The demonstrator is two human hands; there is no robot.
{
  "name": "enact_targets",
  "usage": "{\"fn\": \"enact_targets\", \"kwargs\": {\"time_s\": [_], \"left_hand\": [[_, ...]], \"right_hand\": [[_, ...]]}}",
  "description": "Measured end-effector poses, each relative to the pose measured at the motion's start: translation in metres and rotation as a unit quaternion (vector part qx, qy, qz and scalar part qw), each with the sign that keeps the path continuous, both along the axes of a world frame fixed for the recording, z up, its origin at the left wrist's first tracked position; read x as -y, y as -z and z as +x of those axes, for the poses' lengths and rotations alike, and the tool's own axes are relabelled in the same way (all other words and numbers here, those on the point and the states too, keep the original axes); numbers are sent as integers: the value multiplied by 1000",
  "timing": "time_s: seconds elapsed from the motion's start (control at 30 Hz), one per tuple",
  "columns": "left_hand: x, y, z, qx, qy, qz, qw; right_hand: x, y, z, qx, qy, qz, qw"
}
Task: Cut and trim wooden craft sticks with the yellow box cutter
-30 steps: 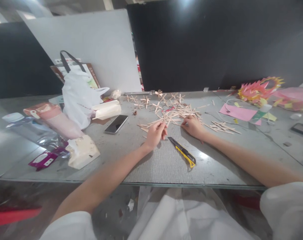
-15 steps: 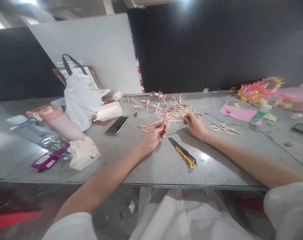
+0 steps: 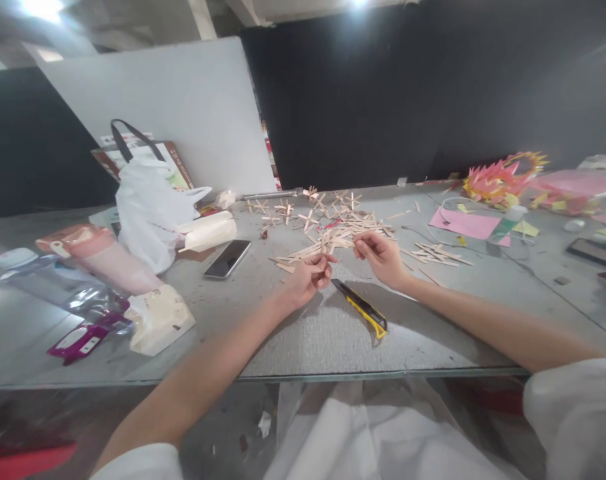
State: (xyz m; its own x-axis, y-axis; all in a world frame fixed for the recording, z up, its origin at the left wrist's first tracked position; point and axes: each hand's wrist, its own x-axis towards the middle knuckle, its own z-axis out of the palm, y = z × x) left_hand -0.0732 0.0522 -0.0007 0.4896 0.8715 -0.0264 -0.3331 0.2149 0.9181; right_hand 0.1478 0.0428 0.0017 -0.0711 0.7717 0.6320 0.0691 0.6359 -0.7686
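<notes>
My left hand is closed in a pinch on a thin wooden stick, which is hard to tell apart from the pile behind it. To its right, my right hand hangs just over the table with thumb and forefinger together; whatever is between them is too small to make out. Beyond both hands lies a heap of flat wooden sticks. Several sticks joined into star-like crosses stand farther back. A yellow and black utility knife rests on the table in front of my hands.
To the left are a phone, a white bag, a pink bottle and a clear bottle. More sticks, pink paper and a spiky paper piece lie right. The table edge is close to me.
My right hand has moved in toward my left, its thumb and forefinger now held out together. My left hand has tilted, and the stick in it shows less. The view has shifted slightly.
</notes>
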Motion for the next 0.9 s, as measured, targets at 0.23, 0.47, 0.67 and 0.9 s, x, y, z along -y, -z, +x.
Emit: {"fn": "enact_targets", "kwargs": {"time_s": [0.23, 0.47, 0.67, 0.9], "left_hand": [[-2, 3, -1, 4, -1, 11, 1000], [-2, 4, -2, 8, -12, 13, 1000], [-1, 2, -1, 9, -19, 9, 1000], [-1, 1, -1, 7, -19, 11, 1000]], "right_hand": [[2, 2, 0, -5, -14, -4, 1000], [3, 2, -1, 2, -8, 3, 1000], [4, 2, -1, -2, -6, 11, 1000], [3, 6, 0, 8, 2, 10, 1000]]}}
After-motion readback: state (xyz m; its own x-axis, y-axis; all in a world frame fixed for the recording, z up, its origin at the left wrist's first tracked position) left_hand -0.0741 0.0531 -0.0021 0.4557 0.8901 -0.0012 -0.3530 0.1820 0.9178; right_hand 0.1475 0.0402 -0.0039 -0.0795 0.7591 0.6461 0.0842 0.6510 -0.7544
